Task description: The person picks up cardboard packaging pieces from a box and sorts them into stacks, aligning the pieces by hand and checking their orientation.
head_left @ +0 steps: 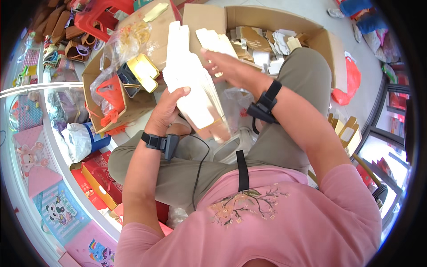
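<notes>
A stack of flat folded cartons (193, 90), washed out by bright light, stands tilted over my lap. My left hand (168, 108) grips its left edge, thumb on the front face. Near the lower end, a thin rubber band (213, 122) crosses the stack. My right hand (230, 68) is just right of the stack's upper part, fingers slightly spread and blurred. Beyond those fingers is a second bunch of pale flat cartons (217, 40); I cannot tell whether the right hand holds any of it.
An open cardboard box (273, 15) ahead holds loose flat cartons (255, 38). Left of it, rubber bands in a plastic bag (136, 33) lie on another box. A smaller box (140, 106) with gold cartons (143, 71) stands at left, near a glass display case (63, 83).
</notes>
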A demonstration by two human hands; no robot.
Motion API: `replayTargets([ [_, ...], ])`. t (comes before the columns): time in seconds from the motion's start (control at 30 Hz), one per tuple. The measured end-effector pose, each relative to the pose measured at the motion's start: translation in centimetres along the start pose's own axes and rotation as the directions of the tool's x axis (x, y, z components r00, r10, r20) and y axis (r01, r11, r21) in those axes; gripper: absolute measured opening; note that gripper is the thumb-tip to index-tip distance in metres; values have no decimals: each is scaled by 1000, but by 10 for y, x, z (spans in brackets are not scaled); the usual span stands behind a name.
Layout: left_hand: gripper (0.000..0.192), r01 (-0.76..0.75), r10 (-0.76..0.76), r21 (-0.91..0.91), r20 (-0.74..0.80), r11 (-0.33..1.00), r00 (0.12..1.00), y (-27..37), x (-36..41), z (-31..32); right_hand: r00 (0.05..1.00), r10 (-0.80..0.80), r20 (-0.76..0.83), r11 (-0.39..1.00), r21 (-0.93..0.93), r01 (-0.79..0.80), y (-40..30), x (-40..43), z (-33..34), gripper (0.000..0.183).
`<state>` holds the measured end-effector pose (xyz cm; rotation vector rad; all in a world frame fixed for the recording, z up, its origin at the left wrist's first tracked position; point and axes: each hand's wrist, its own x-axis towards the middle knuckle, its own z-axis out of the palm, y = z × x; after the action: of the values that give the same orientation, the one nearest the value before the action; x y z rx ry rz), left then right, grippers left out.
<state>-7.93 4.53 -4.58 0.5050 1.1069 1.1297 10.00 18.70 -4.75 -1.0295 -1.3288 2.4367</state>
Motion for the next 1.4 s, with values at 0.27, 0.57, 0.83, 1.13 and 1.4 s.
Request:
replayTargets([
  [0.27, 50, -64, 48, -119, -131, 991, 990, -6, 17, 12, 988, -15, 153, 1000, -23, 19, 24, 13, 12, 79],
  [0.57, 50, -48, 34, -56, -222, 997, 974, -11, 23, 29, 989, -100, 108, 976, -184, 118, 18, 3, 18, 68],
  [0.83, 65, 73, 76, 527, -256, 846, 964, 51, -9, 5, 960, -66, 272, 993, 109, 38, 17, 4, 16, 39],
  [1.13, 89, -345, 475, 938, 323, -43, 818, 72, -44, 34, 924, 57, 378, 875, 426, -229, 3, 0, 8, 33],
  [1.4, 94, -486, 380, 782, 617, -389, 689, 74, -23, 53, 897, -22, 441, 809, 535, -243, 5, -3, 14, 34],
])
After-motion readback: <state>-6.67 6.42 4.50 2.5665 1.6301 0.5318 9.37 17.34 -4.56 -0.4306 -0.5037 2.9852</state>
